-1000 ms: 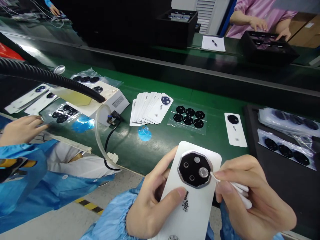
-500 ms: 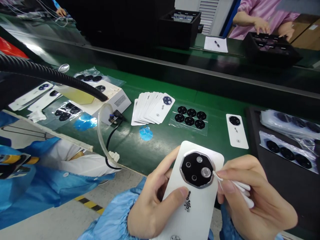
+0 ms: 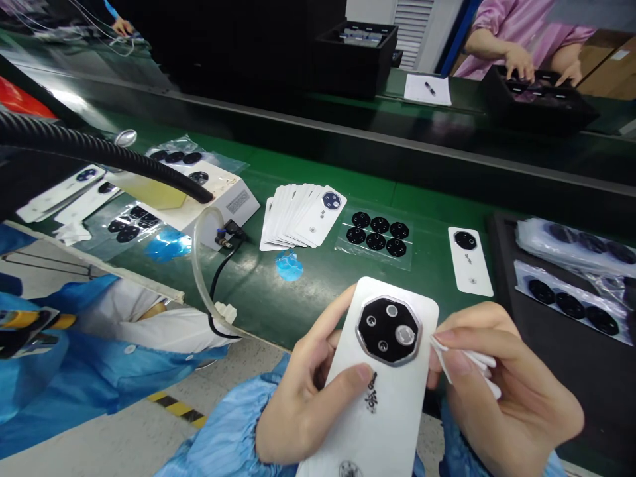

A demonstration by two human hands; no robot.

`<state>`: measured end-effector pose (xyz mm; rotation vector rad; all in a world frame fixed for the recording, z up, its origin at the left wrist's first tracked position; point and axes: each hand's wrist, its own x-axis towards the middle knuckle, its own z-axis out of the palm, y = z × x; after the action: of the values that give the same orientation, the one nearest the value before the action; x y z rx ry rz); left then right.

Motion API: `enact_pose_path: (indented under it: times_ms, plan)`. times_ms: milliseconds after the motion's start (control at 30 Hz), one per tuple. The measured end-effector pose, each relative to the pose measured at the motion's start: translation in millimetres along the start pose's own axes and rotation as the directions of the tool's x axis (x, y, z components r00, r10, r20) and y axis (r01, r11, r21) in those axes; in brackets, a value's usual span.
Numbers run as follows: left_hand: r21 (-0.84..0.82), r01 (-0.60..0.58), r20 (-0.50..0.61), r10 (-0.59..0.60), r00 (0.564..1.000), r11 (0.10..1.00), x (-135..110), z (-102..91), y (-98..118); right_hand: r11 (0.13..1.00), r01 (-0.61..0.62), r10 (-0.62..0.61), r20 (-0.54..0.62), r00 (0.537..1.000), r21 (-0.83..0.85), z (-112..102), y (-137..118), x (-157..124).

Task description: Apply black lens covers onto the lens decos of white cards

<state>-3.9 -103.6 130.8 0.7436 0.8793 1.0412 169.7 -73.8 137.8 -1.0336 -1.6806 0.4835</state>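
Note:
In my left hand [image 3: 308,391] is a white phone back cover [image 3: 402,411], tilted toward me, with the thumb flat on its face beside dark lettering. A black octagonal camera plate [image 3: 388,331] with a silver rim sits in its upper part. My right hand [image 3: 507,391] pinches a folded white wiping cloth [image 3: 474,363] by the cover's right edge, its tip just outside the silver rim. Past my hands, a fanned row of white covers [image 3: 315,225] lies on the green bench, next to a clear sheet of black camera plates [image 3: 377,233]. A single cover [image 3: 470,262] lies further right.
A black tray [image 3: 546,344] with bagged black plates stands at the right. Left are a white box [image 3: 236,205], a ribbed black hose [image 3: 124,156] and scraps of blue film [image 3: 289,265]. Across the bench, a person in a pink sleeve reaches into a black bin [image 3: 541,106].
My right hand has drawn the cloth tip away from the camera plate's rim to the cover's right edge. The cover has shifted slightly left in view.

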Motion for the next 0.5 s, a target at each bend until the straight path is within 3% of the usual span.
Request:
enact_pose_path:
  times_ms: [100, 200, 333, 500]
  plan:
    - [0.177, -0.038, -0.086, 0.054, 0.995, 0.984, 26.2, -13.6, -23.9, 0.950, -0.290, 0.297, -0.046, 0.954, 0.113, -3.8, 31.8, -4.0]
    - [0.490, -0.110, -0.175, 0.221, 0.959, 0.864, 63.6, -30.9, -66.3, 0.855, -0.515, 0.517, 0.029, 0.855, -0.065, -10.6, 88.7, -17.4]
    - [0.627, -0.104, -0.154, 0.254, 0.955, 0.772, 96.2, -40.7, -112.5, 0.824, -0.524, 0.538, 0.010, 0.843, -0.215, -21.1, 154.2, -43.0]
    - [0.778, -0.154, -0.083, 0.343, 0.936, 0.609, 92.7, -31.8, -126.2, 0.827, -0.443, 0.470, -0.008, 0.883, -0.347, -27.7, 174.0, -55.2]
